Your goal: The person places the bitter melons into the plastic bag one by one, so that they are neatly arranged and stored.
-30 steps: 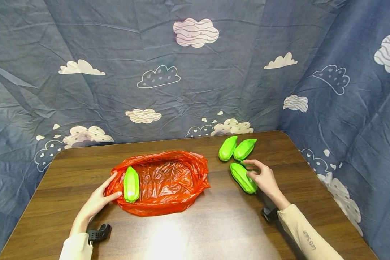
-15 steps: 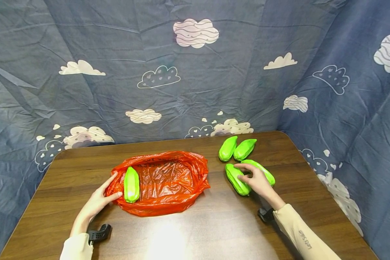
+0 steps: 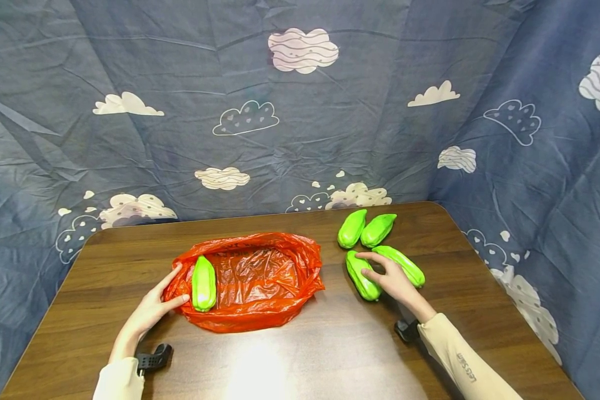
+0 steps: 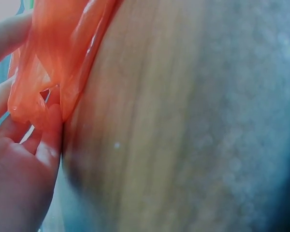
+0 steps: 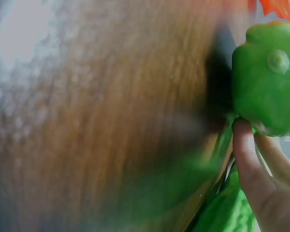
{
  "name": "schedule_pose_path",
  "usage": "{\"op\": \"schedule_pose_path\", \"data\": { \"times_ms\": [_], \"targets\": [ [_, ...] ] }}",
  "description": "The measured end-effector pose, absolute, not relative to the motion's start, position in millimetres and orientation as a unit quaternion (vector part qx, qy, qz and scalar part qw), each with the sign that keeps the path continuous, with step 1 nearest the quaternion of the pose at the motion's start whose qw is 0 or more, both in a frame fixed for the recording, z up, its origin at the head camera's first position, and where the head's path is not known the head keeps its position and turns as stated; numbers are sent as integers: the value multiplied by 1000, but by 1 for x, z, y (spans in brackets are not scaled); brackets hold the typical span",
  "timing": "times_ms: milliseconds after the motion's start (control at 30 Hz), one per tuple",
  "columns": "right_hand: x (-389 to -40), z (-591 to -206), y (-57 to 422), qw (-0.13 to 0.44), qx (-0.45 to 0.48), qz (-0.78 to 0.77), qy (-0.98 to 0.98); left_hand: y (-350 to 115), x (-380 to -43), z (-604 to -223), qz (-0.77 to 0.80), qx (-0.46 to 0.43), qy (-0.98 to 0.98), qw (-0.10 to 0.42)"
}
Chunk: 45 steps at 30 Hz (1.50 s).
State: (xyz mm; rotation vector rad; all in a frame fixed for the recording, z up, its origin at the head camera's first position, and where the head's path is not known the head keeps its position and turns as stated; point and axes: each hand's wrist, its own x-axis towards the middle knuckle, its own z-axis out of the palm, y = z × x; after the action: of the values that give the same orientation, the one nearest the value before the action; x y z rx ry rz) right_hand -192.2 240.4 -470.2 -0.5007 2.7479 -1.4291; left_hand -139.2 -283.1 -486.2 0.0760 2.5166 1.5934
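Note:
A red plastic bag (image 3: 260, 321) lies spread with its mouth facing up on the table. One ribbed green gourd (image 3: 203, 284) lies in its left end. My left hand (image 3: 150, 308) holds the bag's left edge, fingers at the far side and thumb at the near side; the left wrist view shows the thin film (image 4: 48, 58) between thumb and fingers. To the right of the bag, my right hand (image 3: 392, 279) grips another green gourd (image 3: 361, 278) between thumb and fingers. Its blunt stem end (image 5: 275, 72) faces the right wrist camera. A third gourd (image 3: 402, 265) lies just behind that hand.
Two more green gourds, one on the left (image 3: 352, 229) and one on the right (image 3: 378, 230), lie side by side near the back edge of the wooden table (image 3: 130, 244). A dark blue cloth with cloud prints (image 3: 330, 139) hangs behind and to the right.
My right hand has moved left with the gourd it grips, drawing it away from the gourd behind, which now shows more. My left hand, the bag and the gourd in it keep their places.

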Motion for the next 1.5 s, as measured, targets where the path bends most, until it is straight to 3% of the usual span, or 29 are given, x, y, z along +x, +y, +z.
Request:
{"op": "schedule_pose_path", "data": {
  "times_ms": [1500],
  "targets": [
    [-196, -440, 211, -12, -168, -533, 829, -282, -139, -485, 515, 28, 854, 73]
  ]
}}
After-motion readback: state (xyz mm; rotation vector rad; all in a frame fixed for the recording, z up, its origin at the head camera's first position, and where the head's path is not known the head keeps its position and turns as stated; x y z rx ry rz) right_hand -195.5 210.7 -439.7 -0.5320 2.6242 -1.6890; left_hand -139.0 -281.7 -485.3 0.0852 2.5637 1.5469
